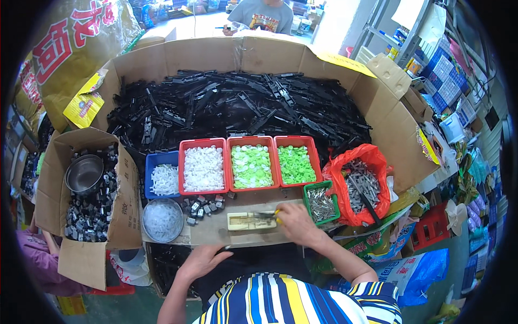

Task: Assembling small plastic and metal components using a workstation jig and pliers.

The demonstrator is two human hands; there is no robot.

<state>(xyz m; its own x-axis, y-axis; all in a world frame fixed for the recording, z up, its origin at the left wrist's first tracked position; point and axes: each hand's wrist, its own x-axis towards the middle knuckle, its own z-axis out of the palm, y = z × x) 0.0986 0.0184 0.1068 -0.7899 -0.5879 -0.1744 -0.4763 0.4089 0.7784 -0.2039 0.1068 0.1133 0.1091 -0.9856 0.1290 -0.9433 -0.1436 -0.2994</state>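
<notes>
A cream block-shaped fixture [251, 220] with a long recess lies on the cardboard work surface in front of me. My right hand [298, 224] is closed at its right end, with a small yellow piece [278, 216] between the fingertips; its kind cannot be made out. Dark narrow parts [263, 215] lie at that end of the recess. Lower left of the fixture is my left hand [203, 261], fingers bent together. A small dark and pale piece [224, 250] shows at its fingertips, too small to name.
Behind the fixture stand a blue bin [153, 190], several red bins [252, 187] of white and green parts, and a green bin [322, 220]. A red bag [339, 201] sits right; a bowl [163, 241] and carton [125, 216] left. A large carton [216, 59] holds black strips.
</notes>
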